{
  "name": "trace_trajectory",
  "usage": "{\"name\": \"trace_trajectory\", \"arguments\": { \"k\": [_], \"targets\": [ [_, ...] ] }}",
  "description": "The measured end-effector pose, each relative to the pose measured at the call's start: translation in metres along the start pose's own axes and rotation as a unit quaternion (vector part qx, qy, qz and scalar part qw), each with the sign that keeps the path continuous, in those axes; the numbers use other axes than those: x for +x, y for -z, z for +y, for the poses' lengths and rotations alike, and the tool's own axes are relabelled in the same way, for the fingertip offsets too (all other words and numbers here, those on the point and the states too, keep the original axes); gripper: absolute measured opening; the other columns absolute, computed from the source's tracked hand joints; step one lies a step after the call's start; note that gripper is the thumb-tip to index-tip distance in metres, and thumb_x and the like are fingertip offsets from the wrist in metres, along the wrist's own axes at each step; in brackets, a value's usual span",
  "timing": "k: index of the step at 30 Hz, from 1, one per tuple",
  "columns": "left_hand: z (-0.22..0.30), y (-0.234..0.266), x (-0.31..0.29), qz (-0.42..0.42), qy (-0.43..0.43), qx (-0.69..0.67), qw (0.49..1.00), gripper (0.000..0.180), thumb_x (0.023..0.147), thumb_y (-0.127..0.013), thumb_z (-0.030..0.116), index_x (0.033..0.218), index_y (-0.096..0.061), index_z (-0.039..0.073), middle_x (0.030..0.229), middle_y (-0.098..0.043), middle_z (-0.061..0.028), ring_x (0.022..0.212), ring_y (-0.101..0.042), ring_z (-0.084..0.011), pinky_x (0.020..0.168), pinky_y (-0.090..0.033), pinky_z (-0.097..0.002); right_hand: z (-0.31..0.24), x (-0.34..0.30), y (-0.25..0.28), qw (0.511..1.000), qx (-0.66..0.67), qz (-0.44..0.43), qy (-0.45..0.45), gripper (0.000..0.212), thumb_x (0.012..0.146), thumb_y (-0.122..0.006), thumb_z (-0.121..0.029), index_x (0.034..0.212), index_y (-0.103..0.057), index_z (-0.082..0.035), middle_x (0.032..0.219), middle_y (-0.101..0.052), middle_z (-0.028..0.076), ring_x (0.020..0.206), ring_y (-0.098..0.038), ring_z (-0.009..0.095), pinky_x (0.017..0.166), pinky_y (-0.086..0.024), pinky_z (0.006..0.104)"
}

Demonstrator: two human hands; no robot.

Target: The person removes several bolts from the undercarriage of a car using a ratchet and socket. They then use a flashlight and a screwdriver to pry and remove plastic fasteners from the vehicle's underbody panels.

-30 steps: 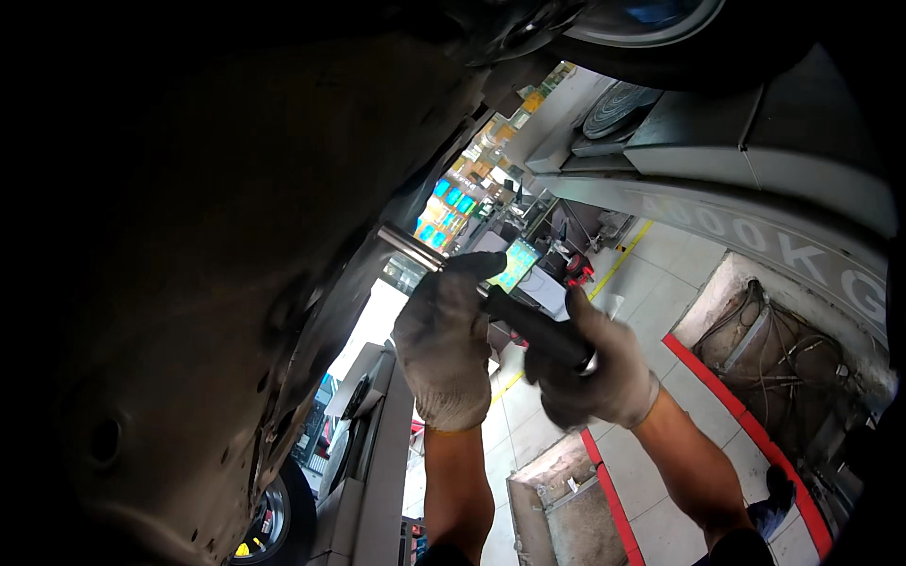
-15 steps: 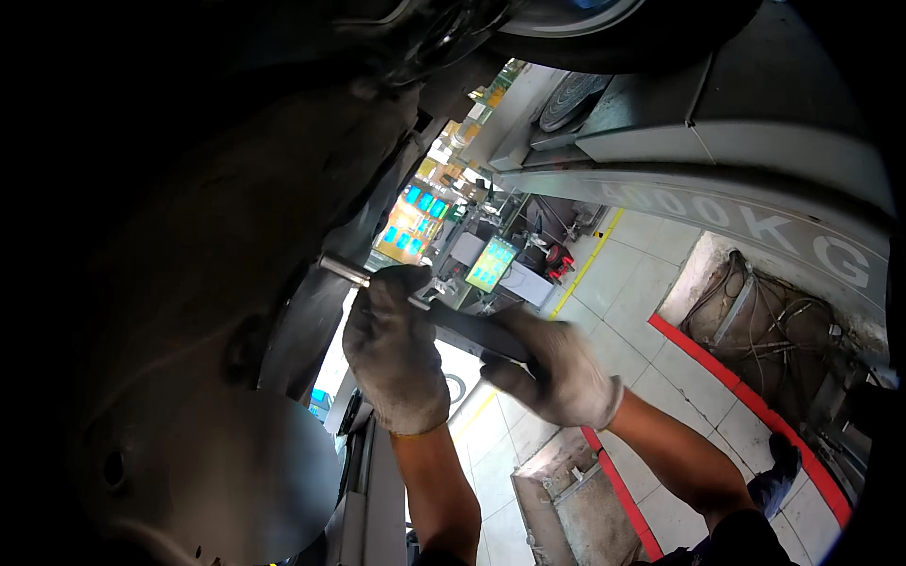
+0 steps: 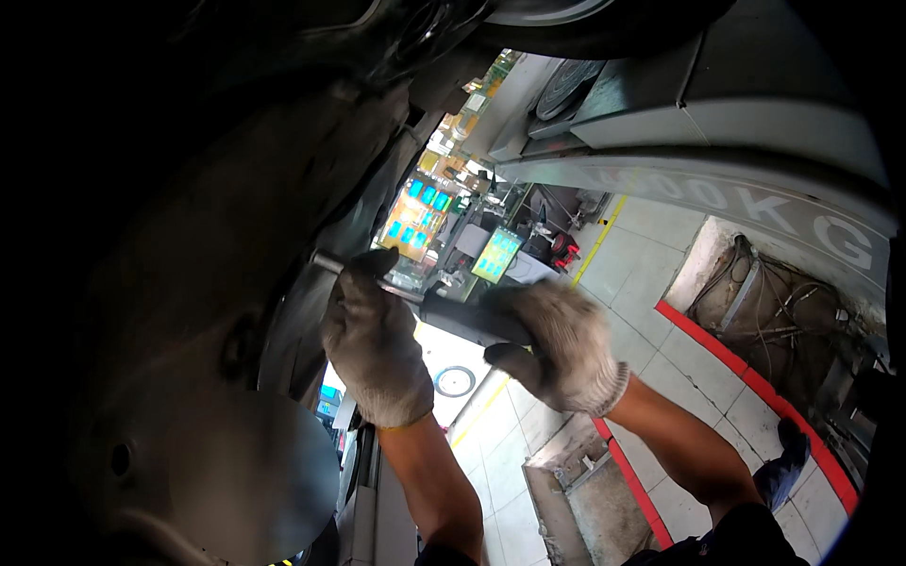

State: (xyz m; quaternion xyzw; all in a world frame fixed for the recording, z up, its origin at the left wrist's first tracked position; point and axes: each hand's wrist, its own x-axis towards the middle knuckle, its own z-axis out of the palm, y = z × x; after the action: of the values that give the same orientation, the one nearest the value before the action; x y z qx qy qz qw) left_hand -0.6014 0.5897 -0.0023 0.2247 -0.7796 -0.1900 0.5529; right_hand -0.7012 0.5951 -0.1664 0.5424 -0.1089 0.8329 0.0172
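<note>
Both gloved hands now sit lower and further left against the dark, grimy underside of the raised car (image 3: 189,283) than they did a second ago, and the long wrench with a black handle and bare metal shaft (image 3: 444,316) has swung with them. The left hand (image 3: 376,349), in a worn grey knit glove, is curled over the metal head end of the wrench, pressing it up against the underbody where the shaft tip (image 3: 326,261) meets a fitting (the fitting itself is too dark to make out). The right hand (image 3: 557,344), gloved the same way, is clenched around the black handle, with the forearm reaching up from the lower edge. Judging by that shift, the handle has been drawn through part of a turn, so the fastener is probably being worked round. Beyond the hands lie the pale tiled workshop floor (image 3: 651,274), a red-edged pit (image 3: 746,377) and a bright green screen (image 3: 497,255).
</note>
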Motion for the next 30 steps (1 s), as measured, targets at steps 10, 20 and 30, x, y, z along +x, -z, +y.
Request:
{"name": "trace_trajectory", "arguments": {
  "k": [10, 20, 30],
  "targets": [
    [0.006, 0.000, 0.001, 0.009, -0.040, 0.144, 0.989, 0.043, 0.080, -0.052, -0.014, 0.114, -0.067, 0.007, 0.109, -0.066, -0.0084, 0.093, -0.064, -0.0157, 0.081, -0.052, -0.0289, -0.001, 0.000, 0.002, 0.774, 0.529, -0.077, -0.338, 0.045, 0.095, -0.064, -0.037, 0.124, -0.059, -0.003, 0.095, -0.069, 0.016, 0.086, -0.068, 0.026, 0.080, -0.053, 0.0395],
    [0.015, -0.007, 0.007, 0.040, -0.009, 0.063, 0.997, 0.028, 0.092, -0.057, 0.000, 0.118, -0.067, 0.004, 0.105, -0.069, -0.0074, 0.090, -0.065, -0.0128, 0.076, -0.050, -0.0240, -0.021, 0.010, 0.012, 0.801, 0.474, -0.074, -0.357, 0.059, 0.094, -0.060, -0.051, 0.133, -0.058, -0.006, 0.093, -0.070, 0.015, 0.079, -0.066, 0.027, 0.072, -0.052, 0.0385],
    [0.020, -0.017, 0.014, 0.097, 0.039, -0.121, 0.987, 0.029, 0.100, -0.064, 0.025, 0.111, -0.068, -0.001, 0.099, -0.072, -0.0071, 0.079, -0.060, -0.0074, 0.067, -0.047, -0.0231, -0.007, 0.001, 0.001, 0.608, 0.704, -0.141, -0.339, 0.067, 0.102, -0.039, -0.061, 0.112, -0.064, 0.000, 0.093, -0.071, 0.013, 0.079, -0.068, 0.029, 0.074, -0.052, 0.0386]
  ]
}}
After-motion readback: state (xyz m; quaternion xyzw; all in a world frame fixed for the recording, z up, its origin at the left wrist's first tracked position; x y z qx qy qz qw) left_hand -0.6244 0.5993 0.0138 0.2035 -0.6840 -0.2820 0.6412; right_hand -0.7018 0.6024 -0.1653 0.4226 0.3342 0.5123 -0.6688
